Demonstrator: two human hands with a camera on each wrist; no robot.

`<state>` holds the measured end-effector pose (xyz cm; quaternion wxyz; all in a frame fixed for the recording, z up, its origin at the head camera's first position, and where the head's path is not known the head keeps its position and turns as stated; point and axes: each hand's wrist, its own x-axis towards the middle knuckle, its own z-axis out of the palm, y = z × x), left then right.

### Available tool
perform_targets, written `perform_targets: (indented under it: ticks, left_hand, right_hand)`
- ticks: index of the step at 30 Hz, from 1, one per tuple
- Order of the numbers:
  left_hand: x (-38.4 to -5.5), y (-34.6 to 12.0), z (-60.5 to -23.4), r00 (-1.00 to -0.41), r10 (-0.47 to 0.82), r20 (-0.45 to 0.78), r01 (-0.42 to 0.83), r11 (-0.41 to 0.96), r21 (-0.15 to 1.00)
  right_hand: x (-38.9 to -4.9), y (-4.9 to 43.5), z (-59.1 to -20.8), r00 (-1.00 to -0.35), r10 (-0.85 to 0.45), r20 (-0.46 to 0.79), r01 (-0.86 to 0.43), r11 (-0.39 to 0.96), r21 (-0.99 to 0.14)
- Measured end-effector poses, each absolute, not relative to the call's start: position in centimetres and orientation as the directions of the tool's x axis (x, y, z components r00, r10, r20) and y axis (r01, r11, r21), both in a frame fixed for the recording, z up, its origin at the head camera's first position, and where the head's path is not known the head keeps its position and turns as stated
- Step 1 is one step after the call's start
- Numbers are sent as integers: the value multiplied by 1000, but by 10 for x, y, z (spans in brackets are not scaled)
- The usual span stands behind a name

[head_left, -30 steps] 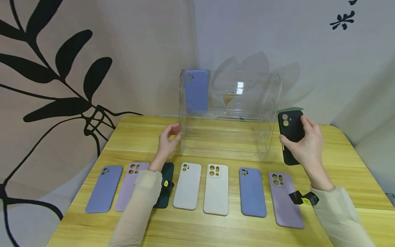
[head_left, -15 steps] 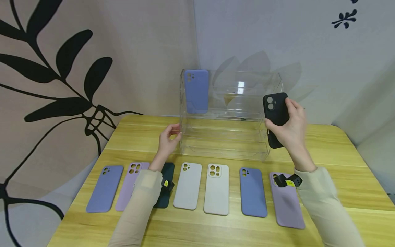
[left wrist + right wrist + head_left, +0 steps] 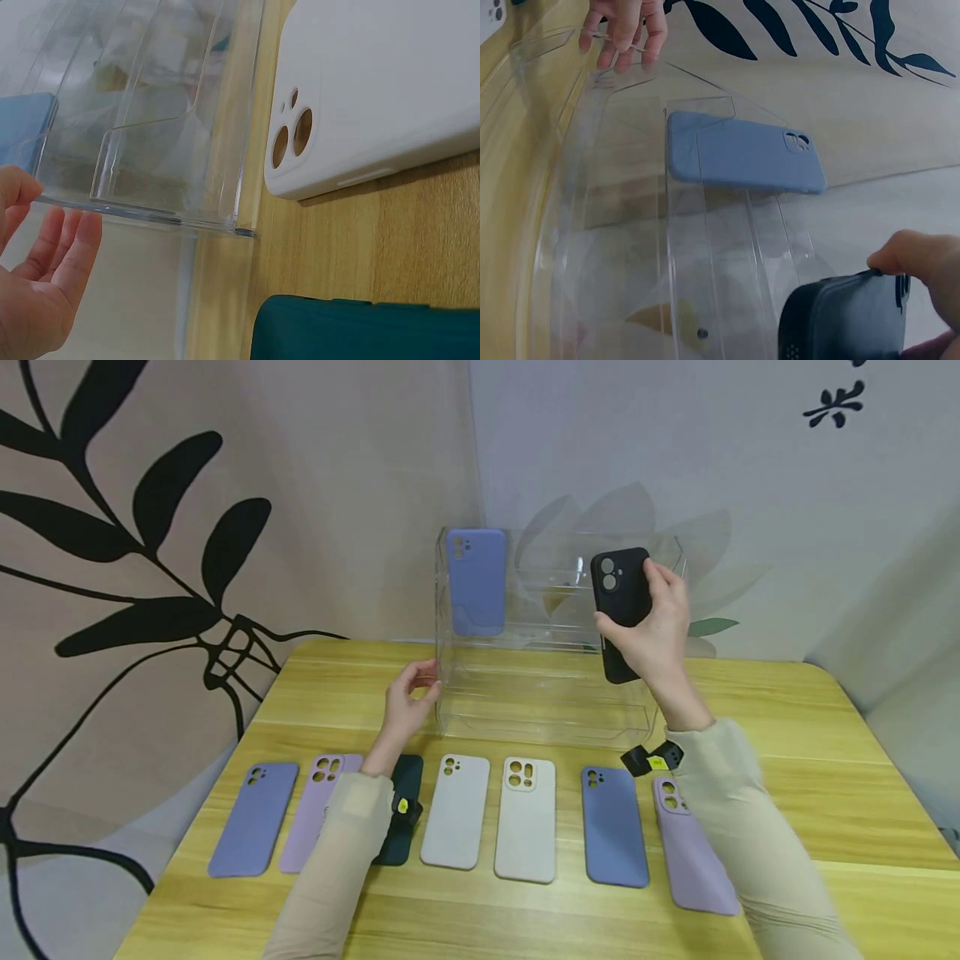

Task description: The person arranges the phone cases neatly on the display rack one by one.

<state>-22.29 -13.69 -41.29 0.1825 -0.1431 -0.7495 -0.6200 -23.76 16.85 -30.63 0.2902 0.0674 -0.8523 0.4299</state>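
Note:
My right hand [image 3: 660, 622] grips a black phone case [image 3: 622, 602] by its two long sides, held up in front of the right part of a clear display rack [image 3: 540, 727]. In the right wrist view the black case [image 3: 844, 319] shows end-on, with a thumb over its edge. My left hand [image 3: 407, 702] is at the rack's left side; in the left wrist view its thumb and fingertips [image 3: 88, 225] pinch the clear side panel's edge. A blue phone case [image 3: 477, 581] stands upright at the left end of the rack's upper tier.
In a row along the table [image 3: 525, 918] lie a blue case [image 3: 253, 820], a purple one [image 3: 311, 806], a dark green one [image 3: 405, 806], two white ones [image 3: 455, 814], another blue one [image 3: 615, 827] and another purple one [image 3: 693, 864], partly under the right sleeve. A wall [image 3: 360, 485] rises behind.
My right hand has carried the black case leftward and up, from beside the rack to in front of its right part. The left hand has stayed at the rack's left side.

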Motion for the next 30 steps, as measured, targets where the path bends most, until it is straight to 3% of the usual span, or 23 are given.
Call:
perform_targets:
  ticks: [12,21,30]
  left_hand:
    - [-223,-138,-412,-889,-15,458,447,193,873]
    - [-223,-139,-413,-892,-12,453,442,199,875]
    - [-223,-138,-414,-884,-13,467,456,192,869]
  right_hand:
    - [-264,119,-289,-838,97,537,-384,596,-706]
    - [-290,92,-285,-836,137,532,-365,585,-724]
    - [-311,78,-295,-758,234,609,-379,601,-703]
